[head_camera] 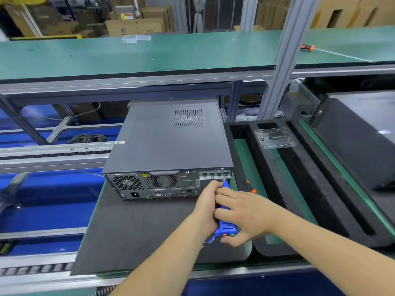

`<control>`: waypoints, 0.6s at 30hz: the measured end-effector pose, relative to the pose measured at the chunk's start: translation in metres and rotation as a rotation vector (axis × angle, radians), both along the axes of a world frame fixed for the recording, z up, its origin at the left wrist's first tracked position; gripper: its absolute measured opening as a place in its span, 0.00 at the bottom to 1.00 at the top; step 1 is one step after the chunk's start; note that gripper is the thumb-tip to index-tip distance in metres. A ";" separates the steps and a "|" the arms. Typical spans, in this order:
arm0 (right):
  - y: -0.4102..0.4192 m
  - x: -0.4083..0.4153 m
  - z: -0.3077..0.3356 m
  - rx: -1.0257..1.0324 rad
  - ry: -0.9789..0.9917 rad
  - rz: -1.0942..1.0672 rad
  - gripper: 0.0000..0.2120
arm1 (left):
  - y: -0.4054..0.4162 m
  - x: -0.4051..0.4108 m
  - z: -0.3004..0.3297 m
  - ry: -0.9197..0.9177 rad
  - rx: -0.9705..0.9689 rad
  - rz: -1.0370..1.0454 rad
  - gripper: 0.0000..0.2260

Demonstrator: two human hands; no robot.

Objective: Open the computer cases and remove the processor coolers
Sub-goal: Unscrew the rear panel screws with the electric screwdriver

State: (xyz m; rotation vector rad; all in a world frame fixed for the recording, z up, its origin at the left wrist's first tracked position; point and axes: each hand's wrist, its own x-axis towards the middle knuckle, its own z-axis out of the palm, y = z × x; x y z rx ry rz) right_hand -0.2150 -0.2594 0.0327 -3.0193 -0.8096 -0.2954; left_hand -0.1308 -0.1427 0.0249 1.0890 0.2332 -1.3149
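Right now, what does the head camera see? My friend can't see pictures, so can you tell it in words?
Two hands hold a blue electric screwdriver with its tip at the top right corner of a closed grey computer case's back panel. The left hand and right hand both grip the tool. The case lies flat on a dark mat, beside a black foam tray.

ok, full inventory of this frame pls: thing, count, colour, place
computer case: 1, dark grey, lid on, lying flat on the black mat, rear panel toward the camera
black mat: 1, black, on the near bench
electric screwdriver: 1, blue, tip at the case's rear top right corner
foam tray: 1, black, right of the case
clear bracket: 1, transparent, at the tray's far end
upper shelf: 1, green surface, behind the case
cardboard boxes: several, brown, background
cable coil: 1, black, left, below the shelf
hands: left hand and right hand, both gripping the screwdriver
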 end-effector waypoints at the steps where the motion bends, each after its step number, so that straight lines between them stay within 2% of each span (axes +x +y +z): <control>1: -0.003 -0.001 -0.001 0.002 -0.007 0.001 0.20 | -0.002 -0.001 0.000 -0.002 0.009 0.002 0.11; 18: -0.014 0.007 -0.007 0.079 -0.016 0.093 0.20 | -0.009 -0.003 -0.004 -0.035 0.046 0.108 0.10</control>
